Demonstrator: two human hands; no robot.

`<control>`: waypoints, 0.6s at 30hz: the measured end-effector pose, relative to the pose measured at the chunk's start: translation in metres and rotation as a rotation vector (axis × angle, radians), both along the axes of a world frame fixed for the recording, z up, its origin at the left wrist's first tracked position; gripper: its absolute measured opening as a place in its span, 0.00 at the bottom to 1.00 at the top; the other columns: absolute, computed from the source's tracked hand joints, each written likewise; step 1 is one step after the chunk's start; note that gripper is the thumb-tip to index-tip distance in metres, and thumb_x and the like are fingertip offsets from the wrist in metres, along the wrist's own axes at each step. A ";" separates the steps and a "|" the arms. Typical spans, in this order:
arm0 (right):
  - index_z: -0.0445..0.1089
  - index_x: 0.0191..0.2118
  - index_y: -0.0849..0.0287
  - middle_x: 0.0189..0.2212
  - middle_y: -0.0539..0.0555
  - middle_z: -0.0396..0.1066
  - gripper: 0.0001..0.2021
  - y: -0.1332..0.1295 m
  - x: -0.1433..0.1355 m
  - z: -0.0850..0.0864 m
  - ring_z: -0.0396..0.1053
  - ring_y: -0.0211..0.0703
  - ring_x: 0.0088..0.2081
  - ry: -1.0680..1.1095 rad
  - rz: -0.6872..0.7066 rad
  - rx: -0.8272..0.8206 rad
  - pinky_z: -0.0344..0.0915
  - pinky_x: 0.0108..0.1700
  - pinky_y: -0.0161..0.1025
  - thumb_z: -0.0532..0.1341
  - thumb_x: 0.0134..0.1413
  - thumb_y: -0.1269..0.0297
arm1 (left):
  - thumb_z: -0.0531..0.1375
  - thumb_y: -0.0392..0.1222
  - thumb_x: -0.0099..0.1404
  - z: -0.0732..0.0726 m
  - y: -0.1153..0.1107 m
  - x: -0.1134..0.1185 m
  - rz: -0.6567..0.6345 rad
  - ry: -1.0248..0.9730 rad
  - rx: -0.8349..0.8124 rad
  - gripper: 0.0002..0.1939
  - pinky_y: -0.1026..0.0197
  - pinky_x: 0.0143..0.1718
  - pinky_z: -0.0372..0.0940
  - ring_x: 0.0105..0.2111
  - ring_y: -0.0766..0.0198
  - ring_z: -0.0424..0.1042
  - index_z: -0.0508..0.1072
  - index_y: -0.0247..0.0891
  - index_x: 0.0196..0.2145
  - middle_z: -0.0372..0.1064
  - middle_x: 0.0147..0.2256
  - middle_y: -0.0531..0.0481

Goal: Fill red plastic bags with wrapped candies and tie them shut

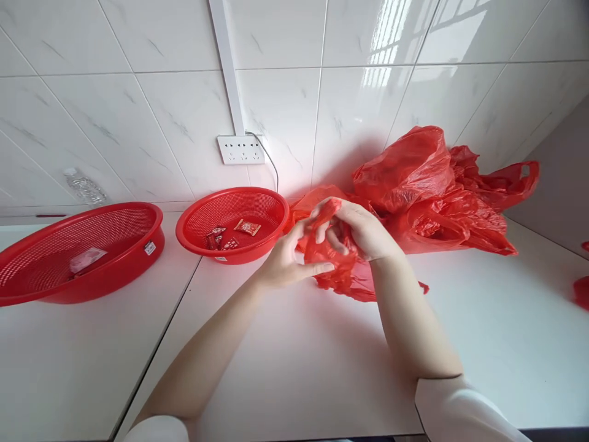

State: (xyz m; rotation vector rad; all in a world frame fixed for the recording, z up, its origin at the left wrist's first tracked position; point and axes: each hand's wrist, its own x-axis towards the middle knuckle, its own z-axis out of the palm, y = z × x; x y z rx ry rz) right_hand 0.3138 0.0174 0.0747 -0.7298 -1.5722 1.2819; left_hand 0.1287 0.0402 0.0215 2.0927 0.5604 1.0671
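A crumpled red plastic bag hangs between my two hands above the white table. My right hand has its fingers curled round the upper part of the bag. My left hand is at the bag's left side, thumb stretched out under it and fingertips touching the red film. More red bags are heaped behind and to the right of my hands. Left of my left hand sits a round red basket with several small wrapped packets inside.
A larger red basket at the far left holds a pale packet. Behind it a clear plastic bottle lies by the tiled wall. A socket panel with a cable is on the wall. Something red shows at the right edge.
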 end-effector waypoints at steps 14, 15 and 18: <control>0.70 0.38 0.59 0.39 0.54 0.73 0.10 -0.001 -0.019 -0.031 0.72 0.42 0.42 -0.447 0.190 0.036 0.69 0.48 0.43 0.54 0.64 0.63 | 0.63 0.47 0.62 -0.016 0.005 -0.059 0.285 -0.307 -0.195 0.09 0.61 0.40 0.65 0.34 0.65 0.69 0.73 0.38 0.33 0.69 0.32 0.51; 0.70 0.38 0.60 0.37 0.54 0.73 0.10 0.005 -0.025 -0.038 0.72 0.42 0.41 -0.432 0.251 -0.015 0.69 0.46 0.42 0.52 0.64 0.64 | 0.63 0.47 0.61 -0.017 0.004 -0.058 0.262 -0.318 -0.196 0.09 0.61 0.41 0.65 0.34 0.65 0.69 0.73 0.39 0.32 0.69 0.32 0.52; 0.68 0.35 0.61 0.32 0.53 0.72 0.09 0.020 -0.039 -0.054 0.71 0.40 0.36 -0.380 0.205 0.021 0.69 0.43 0.42 0.53 0.62 0.65 | 0.64 0.47 0.61 -0.018 0.000 -0.054 0.161 -0.326 -0.233 0.09 0.58 0.45 0.65 0.36 0.63 0.70 0.72 0.40 0.31 0.70 0.33 0.51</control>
